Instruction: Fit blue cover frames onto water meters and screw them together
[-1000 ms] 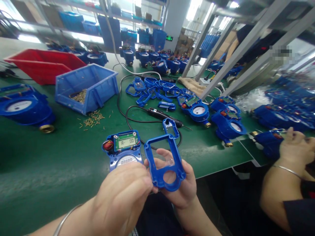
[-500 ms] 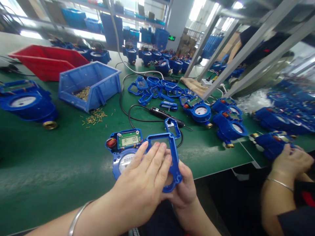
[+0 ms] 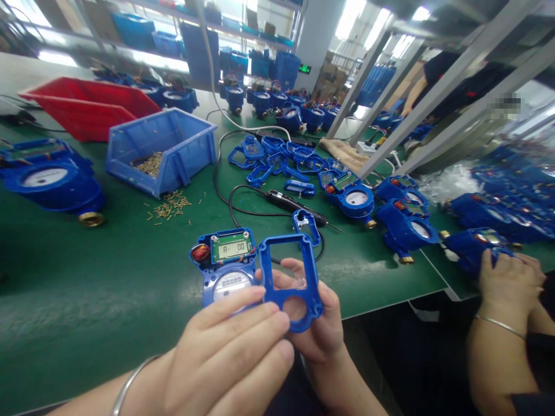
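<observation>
My right hand [image 3: 326, 332] holds a blue plastic meter cover [image 3: 309, 263] from behind and along its right side. The cover is tilted up, with a large rectangular opening above a round one. My left hand [image 3: 232, 355], fingers stretched out, lies across its lower left edge; whether it touches the cover is unclear. Just behind, a blue water meter [image 3: 229, 283] sits on the bench, partly hidden by my left hand. Its circuit board, display [image 3: 234, 249] and red part [image 3: 200, 252] are exposed.
An electric screwdriver [image 3: 295, 207] and a smaller blue frame [image 3: 306, 225] lie beyond the cover. Loose brass screws [image 3: 169, 208] lie before a blue bin [image 3: 191, 156], beside a red bin [image 3: 78, 115]. More covers [image 3: 277, 156] and meters [image 3: 355, 196] stand around. A co-worker's hands [image 3: 509, 283] work at right.
My left hand has moved down and left off the cover's large opening, uncovering it. My right hand still holds the cover. The co-worker's hands have shifted slightly left.
</observation>
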